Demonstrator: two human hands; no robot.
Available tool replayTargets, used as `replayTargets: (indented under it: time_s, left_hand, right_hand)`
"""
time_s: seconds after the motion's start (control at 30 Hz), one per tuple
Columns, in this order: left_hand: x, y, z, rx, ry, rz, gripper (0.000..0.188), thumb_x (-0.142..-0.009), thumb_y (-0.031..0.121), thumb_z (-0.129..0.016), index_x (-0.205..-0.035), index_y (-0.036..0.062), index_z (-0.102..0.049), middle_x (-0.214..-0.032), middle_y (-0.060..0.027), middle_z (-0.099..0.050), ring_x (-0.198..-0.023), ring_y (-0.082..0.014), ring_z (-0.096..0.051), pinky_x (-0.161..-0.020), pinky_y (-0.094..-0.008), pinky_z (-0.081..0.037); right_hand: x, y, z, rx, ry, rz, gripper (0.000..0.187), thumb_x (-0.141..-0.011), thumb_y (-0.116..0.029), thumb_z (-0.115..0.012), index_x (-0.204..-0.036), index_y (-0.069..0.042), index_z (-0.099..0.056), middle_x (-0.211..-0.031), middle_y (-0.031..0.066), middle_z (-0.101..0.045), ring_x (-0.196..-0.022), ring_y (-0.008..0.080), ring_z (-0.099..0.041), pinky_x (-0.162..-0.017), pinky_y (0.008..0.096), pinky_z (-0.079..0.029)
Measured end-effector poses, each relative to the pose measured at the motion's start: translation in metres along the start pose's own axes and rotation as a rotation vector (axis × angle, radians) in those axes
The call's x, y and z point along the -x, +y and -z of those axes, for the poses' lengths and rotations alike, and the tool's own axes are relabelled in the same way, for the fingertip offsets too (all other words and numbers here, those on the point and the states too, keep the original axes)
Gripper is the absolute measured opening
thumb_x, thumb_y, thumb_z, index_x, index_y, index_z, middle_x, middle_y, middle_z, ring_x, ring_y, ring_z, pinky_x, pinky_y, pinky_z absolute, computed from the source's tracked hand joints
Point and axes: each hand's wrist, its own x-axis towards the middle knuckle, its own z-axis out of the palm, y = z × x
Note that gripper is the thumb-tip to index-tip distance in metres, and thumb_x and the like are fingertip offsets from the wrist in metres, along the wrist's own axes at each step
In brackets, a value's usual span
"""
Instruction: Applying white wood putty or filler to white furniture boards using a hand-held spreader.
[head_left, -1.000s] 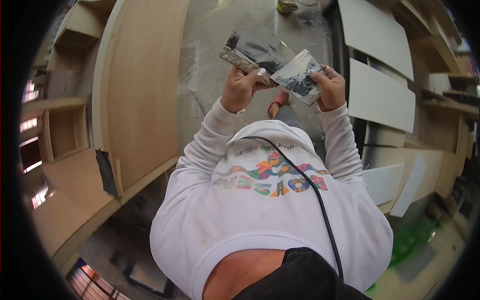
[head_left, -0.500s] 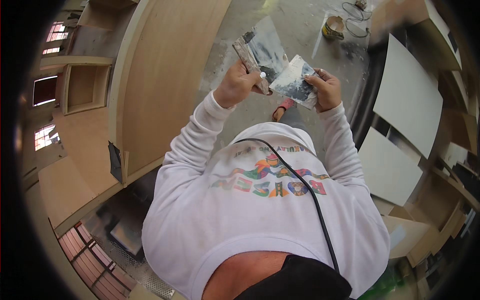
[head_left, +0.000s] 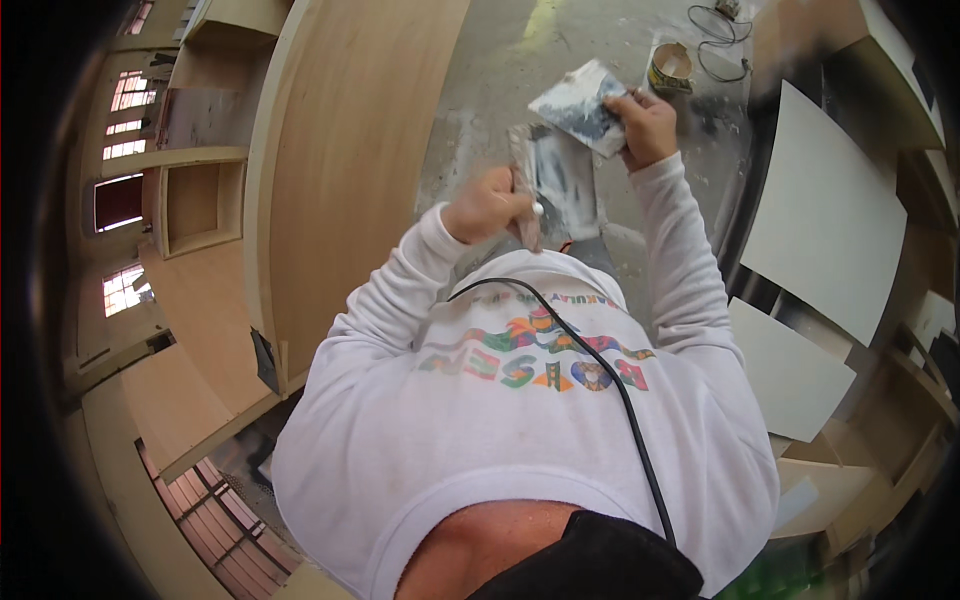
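Note:
My left hand (head_left: 490,207) is closed round the worn handle strip of a wide putty scraper (head_left: 565,180), whose blade is smeared white and dark grey. That hand is slightly blurred. Between the thumb and fingers of my right hand (head_left: 650,128) is a flat, squarish putty spreader (head_left: 580,105), with white paste on its far side and grey-blue smears. The spreader is above and to the right of the scraper, its lower edge close to the scraper's top; whether they touch I cannot tell.
A long wooden panel (head_left: 360,150) lies to my left, beside open wooden cabinet boxes (head_left: 203,205). White panels (head_left: 825,215) rest at the right. On the concrete floor ahead stands an open tub (head_left: 670,68), near a black cable (head_left: 715,45).
The scraper in my left hand has come down nearer my body and turned more upright. My right hand has lifted the spreader up and away from the scraper's blade.

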Motion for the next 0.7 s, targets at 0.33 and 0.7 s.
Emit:
replayTargets:
  time_s: [0.33,0.7]
  left_hand:
    - [0.197,-0.019,-0.008,0.534,0.165,-0.564,0.014,-0.078,0.000,-0.046,-0.092,-0.0005,-0.048,-0.081,-0.0054,-0.054,-0.070,-0.0130,-0.056,-0.065,-0.0250,-0.047]
    - [-0.035,0.021,0.053,0.277,0.337,-0.745,0.005,-0.077,0.002,-0.051,-0.075,0.0004,-0.054,-0.065,0.0021,-0.052,-0.056,-0.0051,-0.044,-0.052,-0.0184,-0.038]
  right_hand:
    - [0.238,0.026,-0.100,0.222,0.052,0.508,0.025,-0.077,0.001,-0.054,-0.100,0.003,-0.045,-0.089,0.0060,-0.056,-0.075,0.0096,-0.053,-0.068,0.0201,-0.043]
    - [0.064,0.010,-0.067,0.541,-0.052,0.567,0.028,-0.072,0.005,-0.058,-0.098,0.006,-0.048,-0.088,0.0089,-0.058,-0.077,0.0107,-0.055,-0.068,0.0223,-0.046]
